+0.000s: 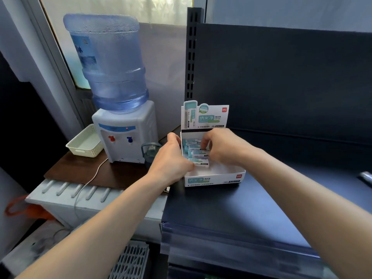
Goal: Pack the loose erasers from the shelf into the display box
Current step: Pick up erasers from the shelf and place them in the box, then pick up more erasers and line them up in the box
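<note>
Left of the dark blue shelf (221,208), a water dispenser (122,133) stands by the window. The left hand (171,158) grips the left wall of the display box (213,181), right at the shelf's edge. Inside, the right hand (223,148) pinches an eraser (196,147) in the row. Too firm a push could tip its neighbours or nudge the box off that edge.

Big teal 纳米净 on the header card (209,117) of the box (203,174), small red logo (224,109) in the top corner, lettering too fine to read. Same characters again on the box front, blurred. Bottle label (84,51): unreadable.
</note>
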`<action>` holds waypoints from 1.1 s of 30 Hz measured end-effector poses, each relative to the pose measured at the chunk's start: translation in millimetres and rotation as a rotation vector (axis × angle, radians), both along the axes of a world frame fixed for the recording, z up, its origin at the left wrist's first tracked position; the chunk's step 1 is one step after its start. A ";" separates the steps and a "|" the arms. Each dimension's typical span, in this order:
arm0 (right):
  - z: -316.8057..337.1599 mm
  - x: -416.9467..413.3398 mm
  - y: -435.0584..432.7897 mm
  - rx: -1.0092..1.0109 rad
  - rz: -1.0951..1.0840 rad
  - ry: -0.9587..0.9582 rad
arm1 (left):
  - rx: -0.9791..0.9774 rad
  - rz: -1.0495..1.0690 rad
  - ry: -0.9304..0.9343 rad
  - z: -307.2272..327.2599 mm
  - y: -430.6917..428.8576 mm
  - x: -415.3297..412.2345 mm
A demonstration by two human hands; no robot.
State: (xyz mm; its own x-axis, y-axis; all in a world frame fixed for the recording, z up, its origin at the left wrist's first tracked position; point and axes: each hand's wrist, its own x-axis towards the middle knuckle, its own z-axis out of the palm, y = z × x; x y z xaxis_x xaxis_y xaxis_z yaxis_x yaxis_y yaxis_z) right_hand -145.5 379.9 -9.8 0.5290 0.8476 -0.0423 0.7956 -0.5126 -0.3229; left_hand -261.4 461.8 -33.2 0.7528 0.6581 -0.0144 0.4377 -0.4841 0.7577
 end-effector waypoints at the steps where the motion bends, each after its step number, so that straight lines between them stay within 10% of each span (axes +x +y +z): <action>1: 0.4 -0.4 -0.7 -0.018 0.004 -0.009 | -0.004 -0.001 0.001 -0.1 0.4 -0.1; 22: 25.8 31.8 -41.0 0.207 -0.082 -0.092 | 0.013 0.103 -0.106 32.7 -1.4 5.7; 33: 60.5 110.3 -223.5 0.236 -0.406 -0.265 | 0.170 -0.427 -0.215 66.8 -166.3 112.9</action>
